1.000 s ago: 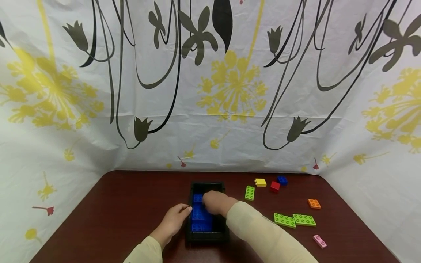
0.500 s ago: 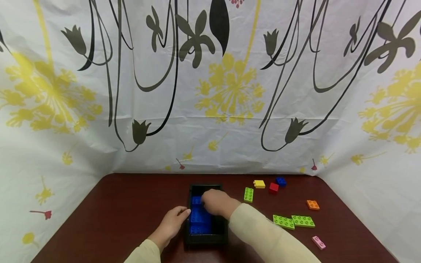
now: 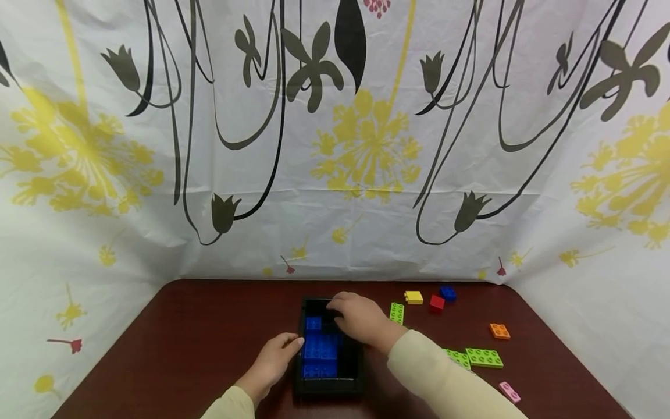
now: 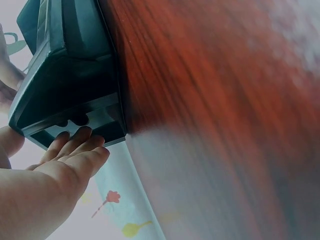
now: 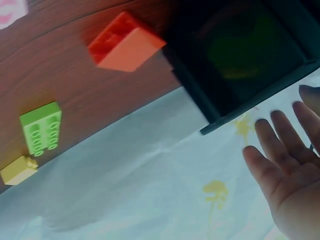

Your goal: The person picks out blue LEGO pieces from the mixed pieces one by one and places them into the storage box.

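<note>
The black box (image 3: 328,386) holds several blue bricks (image 3: 320,349), lined up along its left side. My left hand (image 3: 271,362) is at its left wall, thumb on the rim and fingers against the outside; in the left wrist view the fingers (image 4: 82,157) lie along the box's side. Over the right part of the box is my right hand (image 3: 361,317), fingers spread and with nothing between them. In the right wrist view this hand (image 5: 295,175) shows a bare palm beside the box rim (image 5: 260,105).
Right of the box lie a yellow brick (image 3: 414,297), a red brick (image 3: 437,303), a blue brick (image 3: 448,293), an orange brick (image 3: 499,331), several green bricks (image 3: 484,357) and a pink brick (image 3: 510,392). A patterned cloth (image 3: 377,233) hangs behind the table.
My right hand has risen and shifted right, its fingers opening from a curl inside the box. More of the blue bricks now shows. The left hand stays at the box.
</note>
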A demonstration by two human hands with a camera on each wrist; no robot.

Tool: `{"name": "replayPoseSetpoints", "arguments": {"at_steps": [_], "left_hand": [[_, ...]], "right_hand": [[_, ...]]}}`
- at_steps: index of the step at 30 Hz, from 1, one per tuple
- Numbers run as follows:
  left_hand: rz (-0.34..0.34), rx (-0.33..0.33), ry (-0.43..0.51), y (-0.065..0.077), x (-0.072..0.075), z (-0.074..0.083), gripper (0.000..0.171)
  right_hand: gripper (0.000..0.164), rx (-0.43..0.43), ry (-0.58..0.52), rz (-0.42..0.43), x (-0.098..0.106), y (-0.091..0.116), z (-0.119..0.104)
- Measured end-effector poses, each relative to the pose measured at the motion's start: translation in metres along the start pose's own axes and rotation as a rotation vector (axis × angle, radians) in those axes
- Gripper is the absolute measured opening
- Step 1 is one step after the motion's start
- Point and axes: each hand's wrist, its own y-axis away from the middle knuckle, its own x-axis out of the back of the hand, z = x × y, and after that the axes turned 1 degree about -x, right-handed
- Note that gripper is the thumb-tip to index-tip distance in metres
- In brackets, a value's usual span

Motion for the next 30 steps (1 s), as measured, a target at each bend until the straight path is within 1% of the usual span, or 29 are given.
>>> {"name": "replayPoseSetpoints", "arguments": {"at_steps": [4, 8, 11, 15, 22, 26, 30], "left_hand": [[0.004, 0.002, -0.004, 0.000, 0.000, -0.001, 0.053], [0.000, 0.006, -0.003, 0.000, -0.001, -0.002, 0.052], [0.000, 0.005, -0.004, 0.000, -0.001, -0.002, 0.051], [0.006, -0.004, -0.013, 0.000, -0.001, -0.001, 0.052], [0.004, -0.004, -0.017, -0.001, -0.002, -0.002, 0.052], [0.012, -0.006, -0.026, -0.001, -0.002, -0.002, 0.051], [0.022, -0.009, -0.033, 0.000, -0.002, -0.001, 0.051]], "right_hand": [[0.029, 0.027, -0.028, 0.069, 0.000, 0.004, 0.008], [0.033, 0.034, -0.044, 0.140, -0.003, 0.007, 0.018], [0.036, 0.018, -0.046, 0.196, -0.004, 0.009, 0.027], [0.039, -0.034, -0.061, 0.259, -0.004, 0.014, 0.043], [0.044, -0.158, -0.087, 0.253, 0.000, 0.021, 0.076], [0.043, -0.191, -0.083, 0.251, 0.000, 0.026, 0.093], [0.043, -0.215, -0.077, 0.250, -0.005, 0.031, 0.108]]}}
